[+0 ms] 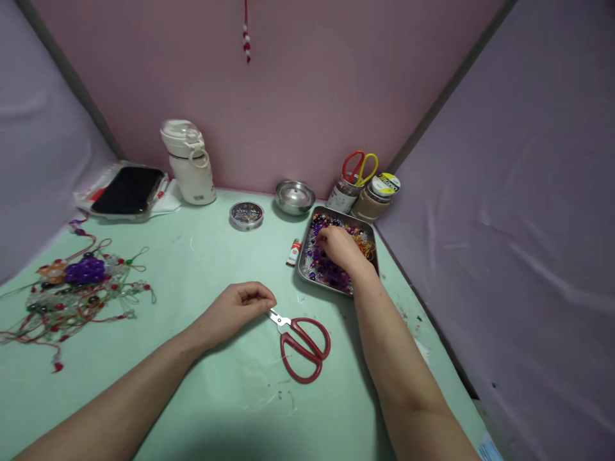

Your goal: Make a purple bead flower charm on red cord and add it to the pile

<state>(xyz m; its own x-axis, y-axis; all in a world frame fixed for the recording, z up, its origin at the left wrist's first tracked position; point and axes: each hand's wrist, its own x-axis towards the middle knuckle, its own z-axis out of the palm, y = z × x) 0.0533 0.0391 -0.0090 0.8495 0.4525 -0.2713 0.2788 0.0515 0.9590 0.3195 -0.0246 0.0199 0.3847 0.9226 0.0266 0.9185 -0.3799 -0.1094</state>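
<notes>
My left hand (236, 306) rests low over the table with thumb and fingers pinched together. Whatever sits in that pinch is too small to make out. Red-handled scissors (283, 323) lie beside it, their blade tips partly hidden by the fingertips. My right hand (340, 247) reaches into a metal tray (323, 288), fingers bent together among purple, clear and dark beads (331, 272). Its fingertips are partly hidden, so I cannot tell what they hold. Golden elastic loops (368, 248) lie at the tray's right side.
A beaded, corded bundle (86, 272) lies at left. Along the back stand a phone-like black slab (127, 190), cream bottle (192, 173), round clear case (246, 216), metal bowl (295, 197), jar with scissors (342, 197) and lidded jar (373, 203). A small red-white packet (293, 252) sits beside the tray.
</notes>
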